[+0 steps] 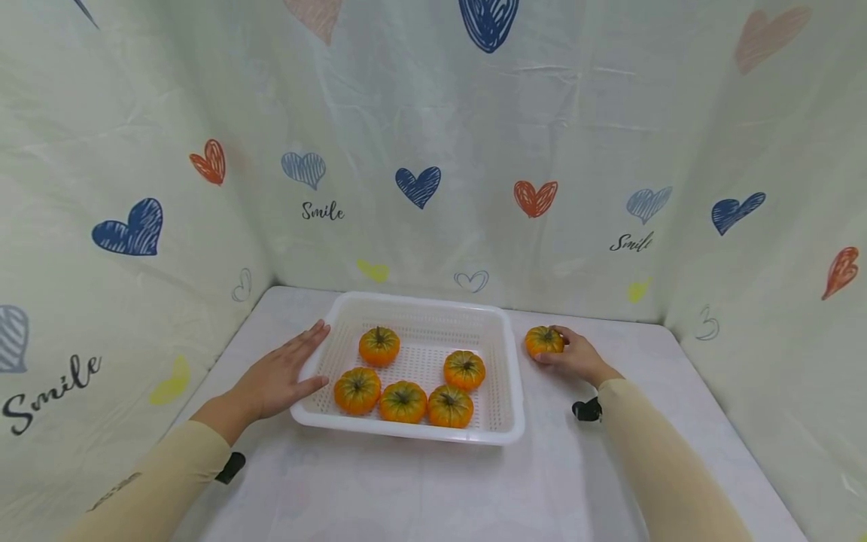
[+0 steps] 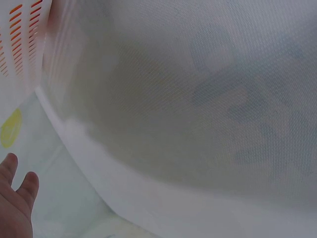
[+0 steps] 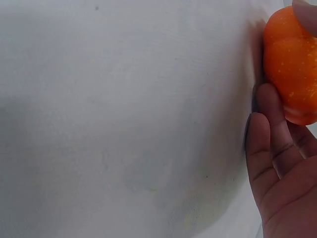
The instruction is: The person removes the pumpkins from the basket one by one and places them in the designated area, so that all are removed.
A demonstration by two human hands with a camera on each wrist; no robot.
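Pale table (image 1: 379,489), one pumpkin (image 1: 543,342) partly hidden by right hand (image 1: 579,359)

The table (image 1: 379,489) occupies the lower half of the head view. Its surface is white and bears faint, pale markings; in the left wrist view a fine texture and blue-grey shapes are visible at the right. The back edge crosses the middle of the frame and ends in a rounded corner on each side. The side edges diverge towards the bottom of the frame.

Two items rest directly on the table. A white plastic basket (image 1: 406,433), rectangular and perforated, sits upright at lower centre, slightly rotated. One orange pumpkin (image 1: 542,341) sits right of centre, near the basket's right side.
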